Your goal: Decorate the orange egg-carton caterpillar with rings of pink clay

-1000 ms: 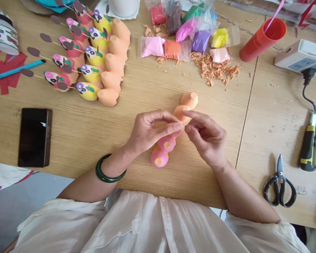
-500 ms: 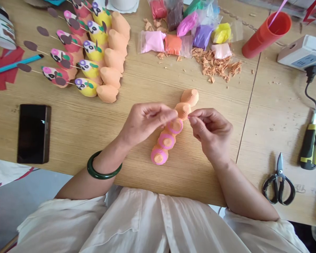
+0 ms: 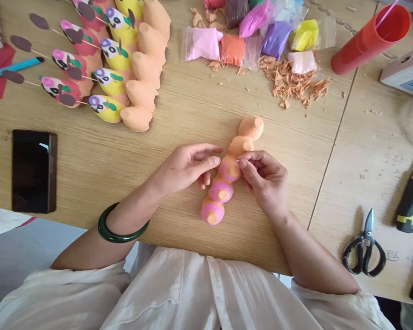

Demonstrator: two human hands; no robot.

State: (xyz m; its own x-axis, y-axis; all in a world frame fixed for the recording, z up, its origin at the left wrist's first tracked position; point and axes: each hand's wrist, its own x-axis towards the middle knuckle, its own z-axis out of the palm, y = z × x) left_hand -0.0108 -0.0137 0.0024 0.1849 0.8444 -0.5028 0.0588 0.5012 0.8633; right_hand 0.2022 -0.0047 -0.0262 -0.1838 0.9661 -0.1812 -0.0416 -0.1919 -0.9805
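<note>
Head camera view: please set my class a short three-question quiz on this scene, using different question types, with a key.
1. Which wrist wears the dark green bangle: left or right?
2. True or false: the black-handled scissors lie nearer the right hand than the left hand.
3. How many pieces in the row of orange clay pieces show a pink ring?

Key: 1. Left. 2. True. 3. Three.
</note>
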